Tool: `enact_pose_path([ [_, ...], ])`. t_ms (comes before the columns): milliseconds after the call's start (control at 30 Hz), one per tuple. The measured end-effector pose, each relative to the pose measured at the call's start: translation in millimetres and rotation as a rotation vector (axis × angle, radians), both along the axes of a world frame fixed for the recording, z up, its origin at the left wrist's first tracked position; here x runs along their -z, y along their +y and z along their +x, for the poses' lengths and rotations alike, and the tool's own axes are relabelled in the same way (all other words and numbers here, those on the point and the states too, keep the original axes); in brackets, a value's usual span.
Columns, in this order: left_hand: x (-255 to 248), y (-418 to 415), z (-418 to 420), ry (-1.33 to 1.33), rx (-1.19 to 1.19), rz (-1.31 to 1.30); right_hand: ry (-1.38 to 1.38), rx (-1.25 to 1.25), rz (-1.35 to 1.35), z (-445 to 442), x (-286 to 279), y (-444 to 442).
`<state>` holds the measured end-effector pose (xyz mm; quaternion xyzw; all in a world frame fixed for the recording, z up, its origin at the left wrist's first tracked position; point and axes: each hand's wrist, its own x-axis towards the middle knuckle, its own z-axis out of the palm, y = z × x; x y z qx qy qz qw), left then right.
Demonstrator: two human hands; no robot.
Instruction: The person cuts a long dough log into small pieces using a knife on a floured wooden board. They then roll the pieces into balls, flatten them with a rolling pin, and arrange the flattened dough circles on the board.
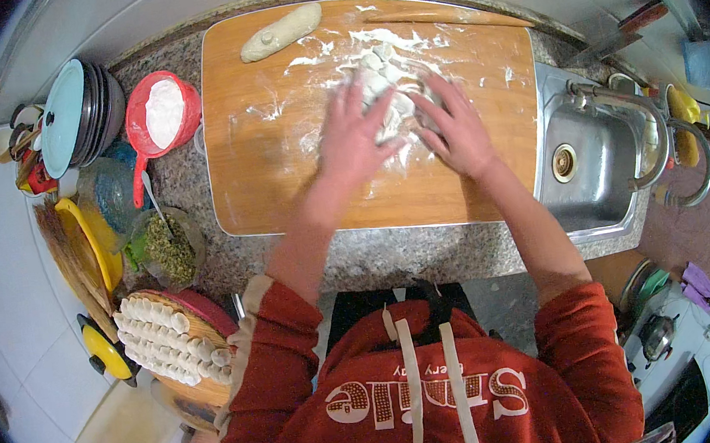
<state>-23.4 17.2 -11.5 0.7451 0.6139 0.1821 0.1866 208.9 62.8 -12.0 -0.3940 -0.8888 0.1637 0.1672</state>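
Small floured dough pieces [386, 69] lie clustered on a large wooden board [273, 184], with loose white flour around them. Over the left side of the cluster my left hand [353, 134] is spread, slightly blurred, fingers apart. My right hand [459, 129] reaches in from the other side, its fingers also apart and at the edge of the pieces. Neither hand visibly grips anything; some pieces are partly hidden under the fingers. A thick dough log [282, 32] lies at the board's far left. Along its far right edge is a tapered wooden rolling pin [450, 17].
Left of the board are a red dipper [136, 124] of flour and a bowl of green filling [171, 250] with a spoon. Rows of dumplings [170, 341] sit on a round wooden board nearer me. A steel sink [590, 177] with a faucet [650, 125] adjoins the right edge.
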Motion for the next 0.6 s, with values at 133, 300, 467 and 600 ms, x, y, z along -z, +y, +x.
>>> enact_pose_path([
  [133, 3.0, -44.1, 13.1, 0.094, 0.084, 0.042, 0.036, -0.022, -0.073, -1.0, 3.6, -52.9],
  [300, 6.9, -36.2, -38.9, 0.194, -0.086, 0.047, -0.21, -0.13, 0.13, -67.4, -2.0, -30.8],
  [467, 3.6, 1.9, -46.6, 0.043, -0.112, 0.094, 0.089, -0.01, 0.082, -47.0, -7.7, 24.0],
  [600, -2.4, -5.4, -17.4, -0.129, -0.067, 0.063, 0.259, 0.181, -0.115, -21.1, 2.0, 42.8],
])
